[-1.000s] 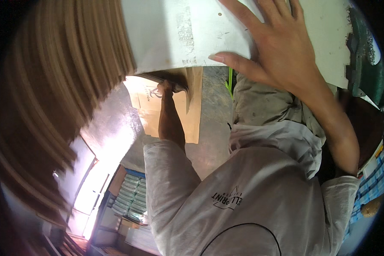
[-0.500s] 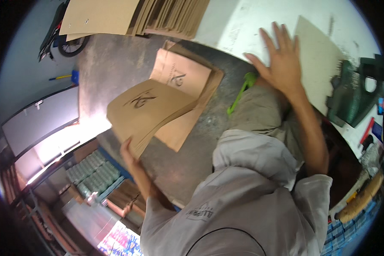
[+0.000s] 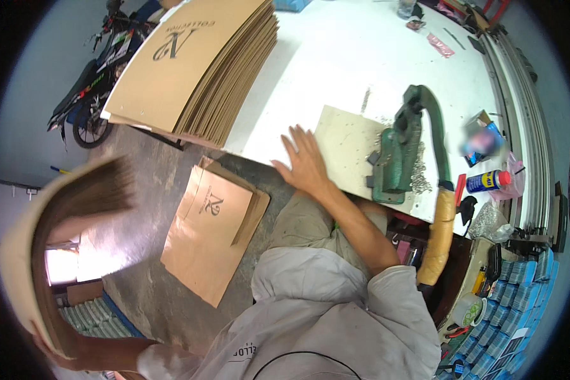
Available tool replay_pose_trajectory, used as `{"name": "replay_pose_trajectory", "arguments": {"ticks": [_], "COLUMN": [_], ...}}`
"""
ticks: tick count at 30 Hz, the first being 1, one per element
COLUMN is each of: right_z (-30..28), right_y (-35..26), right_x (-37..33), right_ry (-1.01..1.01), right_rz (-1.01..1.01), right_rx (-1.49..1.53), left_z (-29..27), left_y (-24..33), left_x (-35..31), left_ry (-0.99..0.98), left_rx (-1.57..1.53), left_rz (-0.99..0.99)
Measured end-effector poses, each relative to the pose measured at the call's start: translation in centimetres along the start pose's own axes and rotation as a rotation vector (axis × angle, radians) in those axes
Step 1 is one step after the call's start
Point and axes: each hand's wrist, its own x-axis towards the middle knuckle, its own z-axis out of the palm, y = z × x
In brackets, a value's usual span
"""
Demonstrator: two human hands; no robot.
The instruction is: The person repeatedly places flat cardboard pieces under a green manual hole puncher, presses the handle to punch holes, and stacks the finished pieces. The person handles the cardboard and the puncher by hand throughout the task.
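Note:
At the far left my left hand [image 3: 54, 350] grips the lower end of a bundle of brown cardboard sheets [image 3: 22, 247]. The bundle is raised, curved over and smeared by motion at its upper end. My right hand [image 3: 307, 163] rests with fingers spread at the near edge of the white table [image 3: 275, 101], holding nothing. Right of it lies a beige board [image 3: 342, 136], with a green hand-lever press [image 3: 399, 158] at its right side. The press's lever has a tan wrapped handle [image 3: 437, 237] pointing toward me.
A tall stack of printed cardboard sheets [image 3: 190, 69] stands on the table's left. Flattened brown cardboard [image 3: 202, 234] lies on the floor. A spray can [image 3: 487, 182] and small box [image 3: 481, 139] sit right of the press. Blue-wrapped packs [image 3: 513, 304] are lower right; a motorcycle [image 3: 92, 101] stands behind.
My left hand has swung the cardboard bundle leftward, away from above the floor cardboard. The view has turned right, showing more of the table and press. My right hand stays spread at the table.

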Motion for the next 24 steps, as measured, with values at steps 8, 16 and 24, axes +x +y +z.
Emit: {"name": "replay_pose_trajectory", "arguments": {"ticks": [8, 16, 24], "right_z": [-3.8, -8.2, -10.7], "right_y": [-5.8, -7.5, -6.0], "right_x": [-7.1, -17.9, -25.7], "right_ry": [0.236, 0.29, 0.305], "right_rz": [-0.179, 0.033, 0.426], "right_rx": [0.295, 0.346, 0.254], "left_z": [17.0, 48.5, 76.1], "left_y": [12.1, 18.5, 11.1], "left_x": [5.1, 5.9, -3.1], "left_ry": [-0.372, -0.902, -1.563], "left_rx": [-0.219, -0.568, -1.221], "left_rz": [0.21, 0.184, 0.018]}}
